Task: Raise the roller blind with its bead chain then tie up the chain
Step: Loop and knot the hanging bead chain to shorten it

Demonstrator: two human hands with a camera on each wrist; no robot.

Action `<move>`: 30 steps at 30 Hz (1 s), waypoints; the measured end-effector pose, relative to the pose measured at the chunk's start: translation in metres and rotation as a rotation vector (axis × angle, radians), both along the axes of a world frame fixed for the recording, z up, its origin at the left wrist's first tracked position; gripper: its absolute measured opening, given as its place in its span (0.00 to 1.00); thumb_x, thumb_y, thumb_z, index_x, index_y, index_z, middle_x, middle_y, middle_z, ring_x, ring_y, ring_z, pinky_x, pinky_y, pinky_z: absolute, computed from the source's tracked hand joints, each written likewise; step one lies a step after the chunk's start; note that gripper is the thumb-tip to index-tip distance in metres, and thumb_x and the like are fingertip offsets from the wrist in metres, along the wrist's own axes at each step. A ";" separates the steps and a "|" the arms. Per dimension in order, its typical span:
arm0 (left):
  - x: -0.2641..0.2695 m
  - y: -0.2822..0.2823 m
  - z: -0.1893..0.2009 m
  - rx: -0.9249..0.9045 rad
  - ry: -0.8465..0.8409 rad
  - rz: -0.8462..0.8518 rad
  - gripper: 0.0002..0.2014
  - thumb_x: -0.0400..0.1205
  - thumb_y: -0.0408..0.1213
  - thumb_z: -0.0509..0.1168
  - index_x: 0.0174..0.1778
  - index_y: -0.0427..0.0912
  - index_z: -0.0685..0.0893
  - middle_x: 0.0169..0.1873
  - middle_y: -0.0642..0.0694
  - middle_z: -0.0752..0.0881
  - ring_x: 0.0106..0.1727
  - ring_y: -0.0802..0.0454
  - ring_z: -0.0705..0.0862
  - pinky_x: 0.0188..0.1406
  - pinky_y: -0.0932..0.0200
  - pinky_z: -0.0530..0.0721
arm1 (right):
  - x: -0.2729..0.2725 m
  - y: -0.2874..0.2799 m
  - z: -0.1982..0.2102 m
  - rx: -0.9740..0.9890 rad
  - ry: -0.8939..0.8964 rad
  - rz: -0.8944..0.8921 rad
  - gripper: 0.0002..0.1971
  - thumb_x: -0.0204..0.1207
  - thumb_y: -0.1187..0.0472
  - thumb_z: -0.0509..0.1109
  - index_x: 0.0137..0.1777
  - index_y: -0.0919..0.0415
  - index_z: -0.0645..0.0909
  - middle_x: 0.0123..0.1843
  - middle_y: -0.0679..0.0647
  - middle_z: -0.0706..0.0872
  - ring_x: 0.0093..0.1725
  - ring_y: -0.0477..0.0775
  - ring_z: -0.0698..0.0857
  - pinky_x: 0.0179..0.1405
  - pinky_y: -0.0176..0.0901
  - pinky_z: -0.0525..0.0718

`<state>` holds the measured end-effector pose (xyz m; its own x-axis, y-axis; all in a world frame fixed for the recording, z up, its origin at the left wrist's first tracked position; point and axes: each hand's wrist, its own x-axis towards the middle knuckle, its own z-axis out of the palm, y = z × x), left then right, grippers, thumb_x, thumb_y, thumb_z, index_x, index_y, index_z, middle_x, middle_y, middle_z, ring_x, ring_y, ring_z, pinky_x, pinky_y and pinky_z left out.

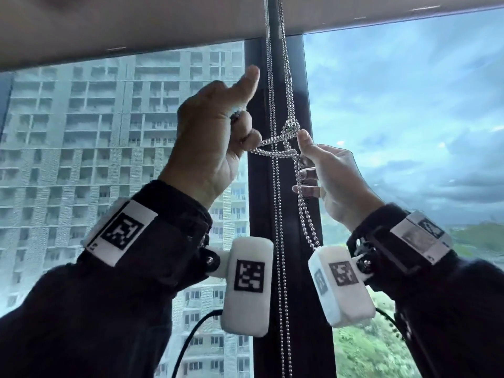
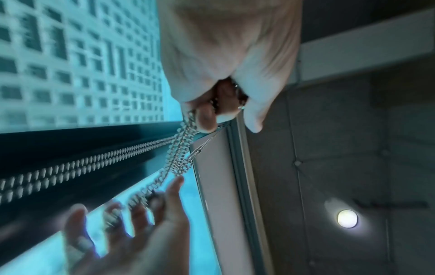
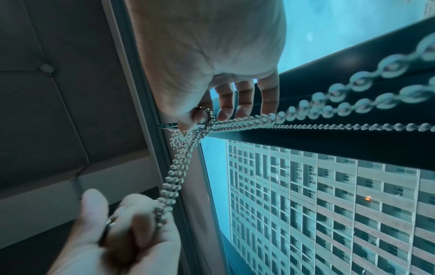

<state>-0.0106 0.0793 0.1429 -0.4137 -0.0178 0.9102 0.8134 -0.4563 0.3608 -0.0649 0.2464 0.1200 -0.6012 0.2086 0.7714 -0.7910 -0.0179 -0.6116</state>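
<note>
The roller blind (image 1: 163,28) is rolled high, its bottom edge crossing the top of the head view. Its silver bead chain (image 1: 278,214) hangs in front of the dark window mullion (image 1: 308,356). A tangled knot (image 1: 291,126) sits in the chain at hand height. My left hand (image 1: 245,135) grips a doubled length of chain in its curled fingers, thumb pointing up, left of the knot. My right hand (image 1: 305,148) pinches the chain just below the knot; its other fingers are spread. The chain (image 2: 181,148) stretches between both hands, as the right wrist view shows with the right hand (image 3: 202,113) and left hand (image 3: 122,223).
Window glass on both sides of the mullion looks onto a high-rise block (image 1: 109,132) on the left and cloudy sky (image 1: 409,105) on the right. A round ceiling light (image 2: 347,218) glows indoors. Loose chain loops (image 1: 308,227) dangle below my right hand onto the wrist camera.
</note>
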 end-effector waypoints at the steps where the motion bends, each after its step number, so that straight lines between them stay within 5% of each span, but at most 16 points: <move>1: -0.001 -0.001 0.001 -0.035 0.038 0.147 0.24 0.80 0.34 0.73 0.27 0.47 0.63 0.22 0.51 0.61 0.18 0.54 0.63 0.23 0.57 0.69 | 0.001 -0.002 0.001 0.017 0.005 0.003 0.25 0.76 0.39 0.74 0.26 0.52 0.73 0.33 0.46 0.76 0.41 0.53 0.74 0.62 0.68 0.84; 3: -0.006 -0.002 0.002 -0.144 0.187 0.538 0.19 0.76 0.35 0.76 0.30 0.45 0.70 0.23 0.51 0.69 0.22 0.52 0.69 0.24 0.54 0.76 | 0.004 -0.006 0.002 0.052 0.017 0.000 0.24 0.77 0.39 0.73 0.27 0.51 0.70 0.32 0.46 0.74 0.42 0.53 0.73 0.62 0.67 0.84; 5: -0.007 0.000 0.000 -0.306 0.315 0.861 0.15 0.73 0.38 0.79 0.41 0.44 0.77 0.30 0.53 0.75 0.29 0.55 0.74 0.33 0.58 0.79 | 0.007 -0.010 0.003 0.084 0.041 -0.006 0.23 0.78 0.40 0.72 0.29 0.52 0.70 0.33 0.47 0.73 0.42 0.53 0.72 0.52 0.55 0.83; 9: -0.009 0.004 -0.004 -0.515 0.289 1.177 0.23 0.71 0.43 0.81 0.58 0.40 0.84 0.39 0.50 0.86 0.40 0.51 0.85 0.45 0.58 0.82 | 0.009 -0.014 0.005 0.119 0.051 0.002 0.22 0.79 0.41 0.71 0.29 0.52 0.72 0.33 0.47 0.74 0.40 0.51 0.74 0.42 0.48 0.81; 12: -0.012 0.003 0.000 -0.575 0.232 1.173 0.20 0.72 0.43 0.81 0.52 0.33 0.88 0.42 0.41 0.91 0.42 0.46 0.89 0.45 0.54 0.87 | 0.010 -0.014 0.006 0.142 0.058 0.009 0.23 0.79 0.40 0.71 0.28 0.52 0.72 0.32 0.45 0.74 0.38 0.49 0.74 0.37 0.44 0.83; 15: -0.014 0.003 -0.002 -0.640 0.139 0.942 0.13 0.75 0.42 0.78 0.39 0.33 0.89 0.33 0.43 0.92 0.18 0.63 0.78 0.21 0.67 0.76 | 0.010 -0.010 0.004 0.151 0.054 0.018 0.22 0.79 0.41 0.71 0.29 0.52 0.73 0.32 0.46 0.75 0.39 0.51 0.76 0.36 0.45 0.83; 17: -0.016 0.002 -0.005 -0.605 0.047 0.808 0.14 0.77 0.41 0.76 0.37 0.32 0.88 0.29 0.43 0.91 0.12 0.61 0.69 0.18 0.66 0.71 | 0.009 -0.008 0.003 0.158 0.052 0.027 0.22 0.79 0.41 0.71 0.30 0.53 0.74 0.31 0.46 0.75 0.37 0.51 0.75 0.41 0.49 0.84; 22: -0.021 0.001 -0.010 -0.673 -0.052 0.738 0.11 0.79 0.35 0.73 0.35 0.29 0.86 0.27 0.40 0.90 0.12 0.55 0.66 0.16 0.63 0.66 | 0.002 -0.007 0.003 0.130 0.029 -0.007 0.21 0.78 0.41 0.72 0.32 0.54 0.75 0.33 0.47 0.75 0.39 0.55 0.74 0.45 0.55 0.85; 25: -0.026 0.000 -0.015 -0.672 -0.078 0.749 0.13 0.80 0.34 0.71 0.35 0.28 0.85 0.15 0.47 0.83 0.11 0.53 0.67 0.16 0.62 0.69 | -0.003 -0.004 0.000 0.124 0.005 0.002 0.21 0.76 0.40 0.73 0.37 0.57 0.77 0.33 0.47 0.75 0.42 0.58 0.72 0.54 0.63 0.85; 28: -0.031 0.002 -0.018 -0.540 -0.010 0.853 0.17 0.80 0.36 0.72 0.28 0.31 0.80 0.18 0.47 0.75 0.18 0.48 0.74 0.14 0.55 0.80 | -0.007 -0.007 0.000 0.115 -0.007 0.012 0.22 0.76 0.39 0.73 0.37 0.58 0.77 0.35 0.49 0.74 0.42 0.59 0.72 0.51 0.61 0.83; 30: -0.033 0.000 -0.017 -0.415 0.048 0.850 0.19 0.79 0.36 0.72 0.24 0.32 0.77 0.16 0.49 0.70 0.20 0.49 0.70 0.18 0.53 0.82 | -0.012 -0.005 -0.001 0.089 -0.049 0.023 0.19 0.76 0.39 0.73 0.35 0.54 0.79 0.37 0.48 0.78 0.42 0.54 0.77 0.53 0.61 0.87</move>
<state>-0.0438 0.0789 0.1264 -0.3730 0.0325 0.9273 0.8323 0.4534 0.3189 -0.0766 0.2415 0.1190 -0.6421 0.1264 0.7561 -0.7603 0.0207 -0.6492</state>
